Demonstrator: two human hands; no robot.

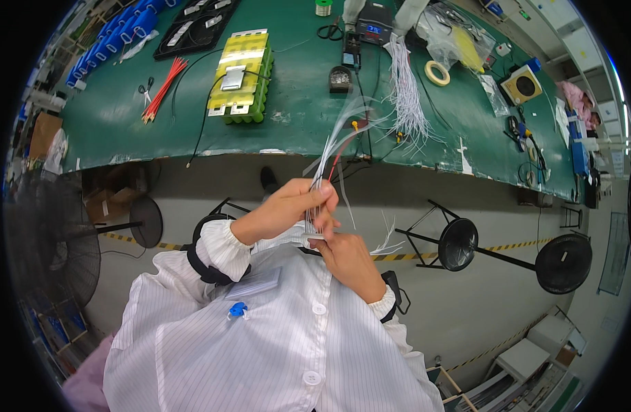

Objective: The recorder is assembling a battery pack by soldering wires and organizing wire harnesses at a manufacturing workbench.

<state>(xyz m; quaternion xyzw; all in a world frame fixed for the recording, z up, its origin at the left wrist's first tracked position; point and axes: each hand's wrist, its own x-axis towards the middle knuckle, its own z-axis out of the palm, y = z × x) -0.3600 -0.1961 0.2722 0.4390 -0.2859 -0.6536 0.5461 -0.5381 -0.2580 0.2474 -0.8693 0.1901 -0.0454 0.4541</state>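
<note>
In front of my chest, just off the table's near edge, I hold a wire harness (323,161) of thin white wires with a red one and some dark ones. My left hand (282,211) is closed round the wires, thumb on top. Lower and to the right, my right hand (353,262) pinches a small white connector (313,237) at the harness's lower end. The wires' loose ends fan out upward over the table edge, slightly blurred. Fingers hide part of the connector.
On the green table (295,130) stand a yellow-and-green battery pack (240,79), red wires (165,89), scissors (146,85), a white wire bundle (406,96), a tape roll (437,73) and a soldering station (374,26). A stool (458,242) is on the floor to the right.
</note>
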